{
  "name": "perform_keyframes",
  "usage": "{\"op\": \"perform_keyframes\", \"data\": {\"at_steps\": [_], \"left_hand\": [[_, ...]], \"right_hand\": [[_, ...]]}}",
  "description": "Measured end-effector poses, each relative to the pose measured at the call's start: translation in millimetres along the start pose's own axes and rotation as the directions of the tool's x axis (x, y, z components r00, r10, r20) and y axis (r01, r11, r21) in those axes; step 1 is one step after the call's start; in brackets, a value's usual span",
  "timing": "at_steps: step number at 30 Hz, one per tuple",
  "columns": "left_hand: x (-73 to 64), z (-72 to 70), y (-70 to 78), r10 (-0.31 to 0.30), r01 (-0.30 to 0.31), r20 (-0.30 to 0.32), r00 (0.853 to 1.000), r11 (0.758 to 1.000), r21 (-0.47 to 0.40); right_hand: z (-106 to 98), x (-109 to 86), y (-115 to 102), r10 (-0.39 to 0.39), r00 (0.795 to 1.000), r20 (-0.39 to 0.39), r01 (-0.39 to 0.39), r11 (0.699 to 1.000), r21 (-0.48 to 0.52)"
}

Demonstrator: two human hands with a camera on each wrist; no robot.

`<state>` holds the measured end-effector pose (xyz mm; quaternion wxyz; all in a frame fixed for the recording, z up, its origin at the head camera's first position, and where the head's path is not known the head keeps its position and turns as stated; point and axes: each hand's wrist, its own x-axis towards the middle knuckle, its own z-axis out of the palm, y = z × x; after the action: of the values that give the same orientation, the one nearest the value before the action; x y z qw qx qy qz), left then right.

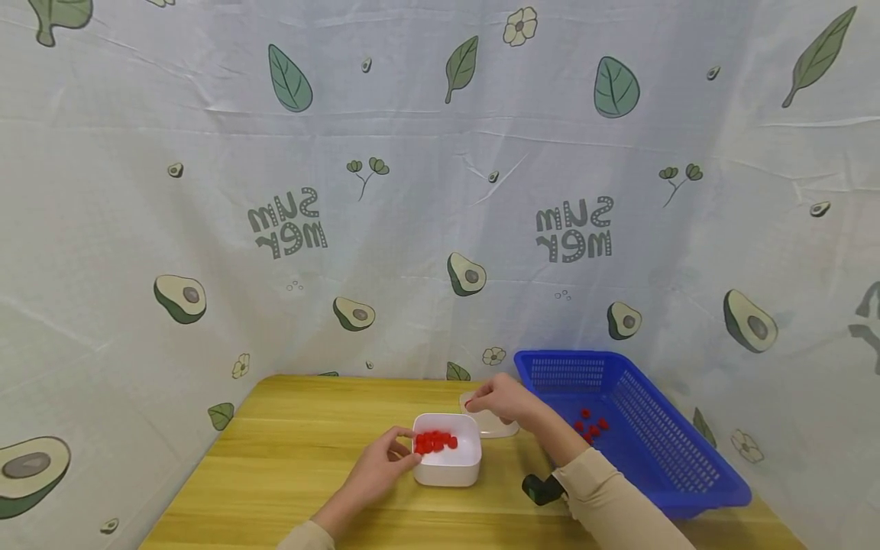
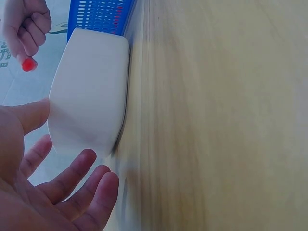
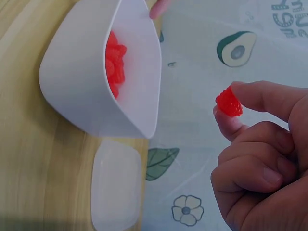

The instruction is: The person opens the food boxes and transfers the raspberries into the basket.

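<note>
A white square box with rounded corners stands upright on the table, and several red raspberries lie inside, gathered toward its left side. My left hand is at the box's left side; its thumb touches the rim while the other fingers spread loosely. Above and just beyond the box's far right corner is my right hand. Between thumb and index finger it pinches one small, bumpy red raspberry, with the remaining fingers curled into the palm.
Behind the box, a translucent white lid lies flat on the wooden table. To the right stands a blue perforated basket holding several more raspberries. A printed cloth hangs behind the table.
</note>
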<state>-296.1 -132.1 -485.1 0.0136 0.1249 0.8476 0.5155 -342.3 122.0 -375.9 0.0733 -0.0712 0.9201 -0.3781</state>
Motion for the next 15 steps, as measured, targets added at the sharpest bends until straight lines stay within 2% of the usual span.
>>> {"op": "perform_keyframes", "data": {"at_steps": [8, 15], "left_hand": [[0.3, 0.5, -0.9, 0.029, -0.029, 0.0, 1.0, 0.999, 0.021], [0.7, -0.1, -1.2, 0.029, -0.029, -0.004, 1.0, 0.999, 0.024]], "right_hand": [[-19.4, -3.6, 15.3, -0.011, 0.999, -0.035, 0.012, 0.999, 0.031], [-37.3, -4.6, 29.6, 0.002, 0.999, -0.051, -0.001, 1.0, 0.023]]}}
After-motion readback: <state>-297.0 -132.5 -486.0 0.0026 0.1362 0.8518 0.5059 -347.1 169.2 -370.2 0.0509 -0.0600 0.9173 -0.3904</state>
